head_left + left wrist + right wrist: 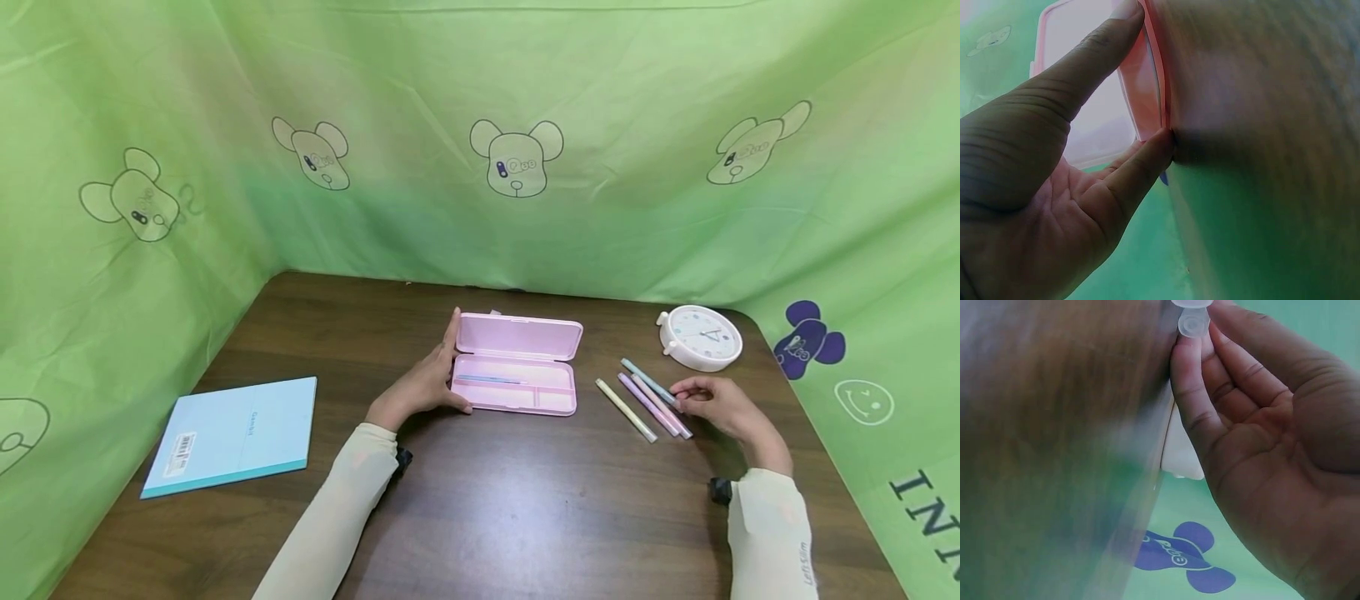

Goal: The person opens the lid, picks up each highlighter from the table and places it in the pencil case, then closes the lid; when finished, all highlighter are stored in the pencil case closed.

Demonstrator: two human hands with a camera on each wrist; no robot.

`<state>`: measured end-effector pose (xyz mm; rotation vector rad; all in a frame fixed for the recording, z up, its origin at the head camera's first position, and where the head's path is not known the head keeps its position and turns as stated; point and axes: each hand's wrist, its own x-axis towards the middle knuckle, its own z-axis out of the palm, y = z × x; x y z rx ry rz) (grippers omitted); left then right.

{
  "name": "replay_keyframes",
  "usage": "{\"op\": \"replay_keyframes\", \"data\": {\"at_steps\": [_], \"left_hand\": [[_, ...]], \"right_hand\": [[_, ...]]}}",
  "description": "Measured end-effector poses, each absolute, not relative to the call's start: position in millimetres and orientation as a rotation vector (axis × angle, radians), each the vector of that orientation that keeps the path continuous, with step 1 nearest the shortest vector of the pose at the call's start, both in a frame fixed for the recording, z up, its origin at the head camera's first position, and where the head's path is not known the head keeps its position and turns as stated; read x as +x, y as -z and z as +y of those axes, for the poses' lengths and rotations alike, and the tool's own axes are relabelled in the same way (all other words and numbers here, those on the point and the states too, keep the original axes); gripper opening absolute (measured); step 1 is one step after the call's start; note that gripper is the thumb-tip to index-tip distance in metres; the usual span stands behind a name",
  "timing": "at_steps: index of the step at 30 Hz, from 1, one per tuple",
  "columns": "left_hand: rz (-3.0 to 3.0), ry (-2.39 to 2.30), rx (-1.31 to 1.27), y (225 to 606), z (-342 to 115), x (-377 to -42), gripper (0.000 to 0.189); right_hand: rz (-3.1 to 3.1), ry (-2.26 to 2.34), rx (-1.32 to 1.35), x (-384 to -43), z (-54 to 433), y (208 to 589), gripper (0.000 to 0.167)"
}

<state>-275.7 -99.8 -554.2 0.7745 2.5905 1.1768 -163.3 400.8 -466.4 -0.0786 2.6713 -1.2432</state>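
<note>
A pink pencil case lies with its lid raised, a thin blue pen in its rear compartment. My left hand grips the case's left side, thumb at the front corner and fingers by the lid; the left wrist view shows the thumb against the case. To the right, my right hand pinches the near end of a light blue marker. A translucent marker end shows at its fingertips in the right wrist view. Beside it lie purple, pink and yellow markers.
A white round clock lies at the back right of the brown table. At the left is a light blue notebook. Green printed cloth hangs round the back and sides.
</note>
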Motion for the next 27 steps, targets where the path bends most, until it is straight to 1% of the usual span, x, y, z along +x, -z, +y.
{"op": "replay_keyframes", "data": {"at_steps": [15, 18, 22, 25, 27], "left_hand": [[2.571, -1.201, 0.782, 552, -100, -274, 0.174], [2.567, -1.216, 0.781, 544, -100, -269, 0.172], [2.562, -1.219, 0.793, 525, -98, -257, 0.169], [2.566, -1.213, 0.798, 521, -97, -255, 0.168], [2.567, -1.224, 0.796, 526, -98, -256, 0.169]], "right_hand": [[2.746, 1.117, -0.048, -167, 401, 467, 0.023], [2.769, 1.154, -0.072, -168, 401, 469, 0.023], [2.773, 1.249, -0.098, -169, 398, 470, 0.024], [2.729, 1.339, -0.126, -170, 391, 468, 0.025], [2.691, 1.389, -0.146, -171, 386, 467, 0.025]]}}
